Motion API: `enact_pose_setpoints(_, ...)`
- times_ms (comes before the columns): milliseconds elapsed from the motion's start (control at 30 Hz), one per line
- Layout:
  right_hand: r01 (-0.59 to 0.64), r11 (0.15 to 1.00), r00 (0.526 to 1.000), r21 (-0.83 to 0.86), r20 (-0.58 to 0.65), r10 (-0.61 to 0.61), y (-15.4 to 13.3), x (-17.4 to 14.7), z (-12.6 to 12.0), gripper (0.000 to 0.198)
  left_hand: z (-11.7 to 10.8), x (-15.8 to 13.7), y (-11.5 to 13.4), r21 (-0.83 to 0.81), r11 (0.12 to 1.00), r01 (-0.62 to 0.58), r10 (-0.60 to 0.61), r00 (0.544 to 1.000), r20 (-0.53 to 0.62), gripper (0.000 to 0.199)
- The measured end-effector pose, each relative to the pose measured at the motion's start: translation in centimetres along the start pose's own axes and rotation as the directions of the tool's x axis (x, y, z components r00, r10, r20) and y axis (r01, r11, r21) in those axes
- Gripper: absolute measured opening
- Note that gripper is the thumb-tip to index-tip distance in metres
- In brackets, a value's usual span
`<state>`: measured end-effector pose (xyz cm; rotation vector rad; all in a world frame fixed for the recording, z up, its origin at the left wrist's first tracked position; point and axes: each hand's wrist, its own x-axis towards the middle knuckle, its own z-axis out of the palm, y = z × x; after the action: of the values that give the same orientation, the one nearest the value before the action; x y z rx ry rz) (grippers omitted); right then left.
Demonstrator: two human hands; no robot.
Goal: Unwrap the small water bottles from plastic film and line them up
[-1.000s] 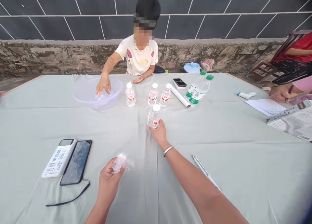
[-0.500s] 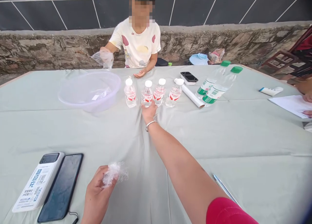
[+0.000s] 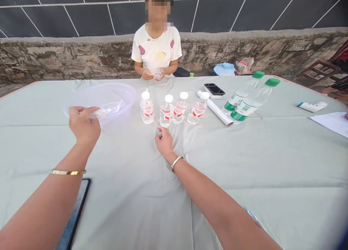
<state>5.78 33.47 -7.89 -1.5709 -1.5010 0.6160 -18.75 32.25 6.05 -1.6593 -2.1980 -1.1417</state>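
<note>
My left hand (image 3: 85, 125) is closed on crumpled clear plastic film (image 3: 99, 114) at the near left rim of the pale purple basin (image 3: 127, 108). More clear plastic (image 3: 115, 107) shows in the basin. My right hand (image 3: 164, 141) has loosely curled fingers, slightly apart, and holds nothing. It rests just in front of a small clear bottle (image 3: 166, 114) with a white cap and a red-and-white label. Several such bottles stand upright in a row, among them a left one (image 3: 147, 110), one close behind (image 3: 179, 110) and a right one (image 3: 198, 111).
Across the table a person (image 3: 156, 50) holds clear plastic in both hands. Right of the bottles lie a white roll (image 3: 219, 111), a phone on a white box (image 3: 214, 89) and two large green-capped bottles (image 3: 243, 110). A thermometer gun (image 3: 312, 106), paper (image 3: 331, 123) and dark phone (image 3: 72, 221) lie farther out.
My left hand has moved forward with the film to the basin. My right hand has let go of the small bottle and drawn back slightly. The person opposite has brought both hands together.
</note>
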Motion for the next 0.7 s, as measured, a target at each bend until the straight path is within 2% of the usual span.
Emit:
enact_pose_setpoints(67,0.043,0.999,0.999,-0.002,0.031,-0.043,-0.3,0.1,0.3,0.042,0.7,3.1,0.2,0.057,0.997,0.05,-0.056,0.994,0.091,0.034)
enact_pose_setpoints(133,0.077,0.997,0.995,0.028,0.059,-0.078,-0.9,0.6,0.9,0.047,1.3,5.3,0.1,0.117,0.98,0.159,-0.186,0.942,0.279,0.043)
enact_pose_setpoints(200,0.075,0.994,0.995,0.078,0.064,-0.08,-1.7,1.4,1.8,0.056,1.5,6.3,-0.2,0.161,0.965,0.209,-0.259,0.866,0.428,0.061)
enact_pose_setpoints(233,0.057,0.993,0.997,0.1,0.051,-0.062,-2.2,2.0,2.3,0.061,1.3,6.2,-0.3,0.173,0.963,0.205,-0.263,0.852,0.453,0.065)
enact_pose_setpoints(267,0.028,0.993,0.999,0.117,0.031,-0.032,-2.7,2.7,2.9,0.066,1.0,5.7,-0.5,0.174,0.966,0.189,-0.249,0.861,0.444,0.066)
enact_pose_setpoints(367,-0.114,0.984,0.993,0.137,-0.022,0.118,-4.1,4.9,4.7,0.081,-1.0,2.2,-0.8,0.124,0.985,0.12,-0.156,0.926,0.344,0.05)
enact_pose_setpoints(433,-0.213,0.969,0.976,0.126,-0.02,0.217,-4.7,6.2,5.5,0.084,-2.9,-1.2,-1.1,0.046,0.995,0.089,-0.099,0.938,0.332,0.04)
enact_pose_setpoints(500,-0.261,0.961,0.965,0.094,-0.005,0.263,-5.0,7.0,5.7,0.076,-4.9,-4.8,-1.5,-0.016,0.997,0.081,-0.07,0.933,0.353,0.033)
enact_pose_setpoints(600,-0.239,0.971,0.971,0.023,-0.013,0.239,-5.0,6.3,4.9,0.061,-7.6,-9.3,-2.3,-0.088,0.99,0.114,-0.072,0.922,0.38,0.028)
enact_pose_setpoints(700,-0.126,0.992,0.991,-0.02,0.037,0.126,-4.8,2.9,2.5,0.054,-9.3,-12.4,-2.9,-0.166,0.964,0.21,-0.13,0.909,0.396,0.03)
